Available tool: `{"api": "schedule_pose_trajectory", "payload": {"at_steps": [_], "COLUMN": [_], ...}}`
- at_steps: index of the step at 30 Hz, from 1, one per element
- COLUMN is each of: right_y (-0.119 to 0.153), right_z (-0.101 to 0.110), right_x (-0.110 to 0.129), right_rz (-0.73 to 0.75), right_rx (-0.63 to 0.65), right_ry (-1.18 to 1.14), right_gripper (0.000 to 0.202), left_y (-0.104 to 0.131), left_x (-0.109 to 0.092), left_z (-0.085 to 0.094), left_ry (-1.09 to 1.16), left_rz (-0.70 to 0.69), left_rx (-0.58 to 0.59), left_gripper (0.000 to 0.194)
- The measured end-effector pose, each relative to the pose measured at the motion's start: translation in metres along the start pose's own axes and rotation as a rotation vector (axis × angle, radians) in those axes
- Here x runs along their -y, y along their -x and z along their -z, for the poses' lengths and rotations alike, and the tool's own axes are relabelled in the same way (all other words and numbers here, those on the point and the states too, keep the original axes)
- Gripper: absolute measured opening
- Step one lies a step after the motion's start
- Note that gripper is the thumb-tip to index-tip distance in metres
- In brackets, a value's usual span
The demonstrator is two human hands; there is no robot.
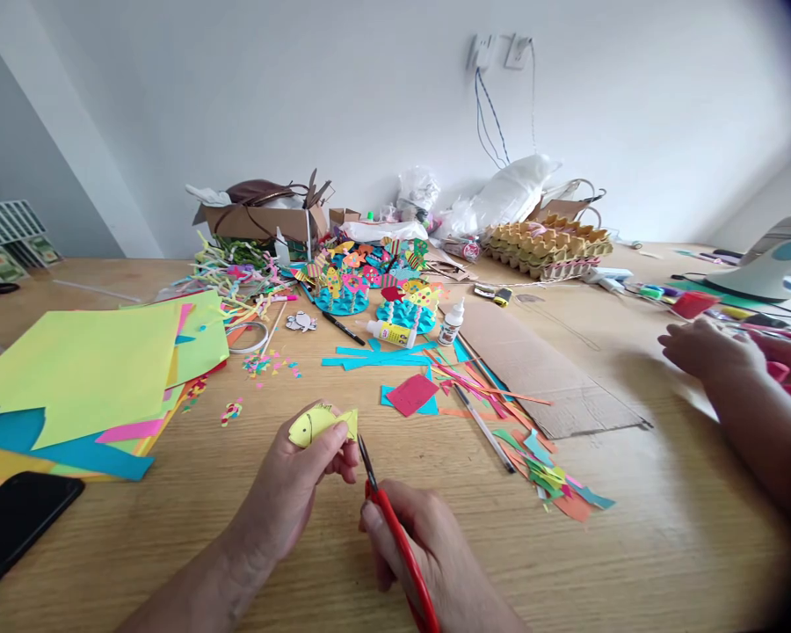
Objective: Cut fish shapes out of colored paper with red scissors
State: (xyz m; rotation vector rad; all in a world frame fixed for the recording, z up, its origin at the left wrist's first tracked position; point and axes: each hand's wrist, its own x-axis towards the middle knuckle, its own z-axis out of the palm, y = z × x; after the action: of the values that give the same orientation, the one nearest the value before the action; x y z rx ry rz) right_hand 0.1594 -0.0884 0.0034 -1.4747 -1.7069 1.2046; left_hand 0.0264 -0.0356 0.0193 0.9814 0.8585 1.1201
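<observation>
Yellow fish, red-handled scissors, black phone

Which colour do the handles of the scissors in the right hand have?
The scissors handles are red, best seen in the head view.

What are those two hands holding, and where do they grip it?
The left hand pinches a yellow paper fish near its tail; the right hand holds scissors by their red handles.
</observation>
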Motion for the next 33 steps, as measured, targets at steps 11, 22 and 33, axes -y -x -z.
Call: {"api": "schedule_pose_trajectory", "payload": {"at_steps": [11, 22, 33], "right_y": [-0.0007, -0.0008, -0.0011], "right_z": [-0.0046, -0.0063, -0.005], "right_x": [0.003, -0.0017, -0.0001], "right_rz": [-0.054, -0.07, -0.036], "right_rx": [0.013, 0.008, -0.022], "right_ry": [-0.129, -0.183, -0.128], "right_gripper": [0.034, 0.036, 0.04], "left_y": [0.0005, 0.0006, 0.0005], "left_x": [-0.0016, -0.0009, 0.0001], "left_z": [0.0033, 0.0006, 0.0014], "left_ry": [0.018, 0.019, -0.003], "left_rz": [0.027, 0.044, 0.024], "left_rx": [0.022, -0.02, 0.005], "left_gripper": [0.01, 0.011, 0.012]}}
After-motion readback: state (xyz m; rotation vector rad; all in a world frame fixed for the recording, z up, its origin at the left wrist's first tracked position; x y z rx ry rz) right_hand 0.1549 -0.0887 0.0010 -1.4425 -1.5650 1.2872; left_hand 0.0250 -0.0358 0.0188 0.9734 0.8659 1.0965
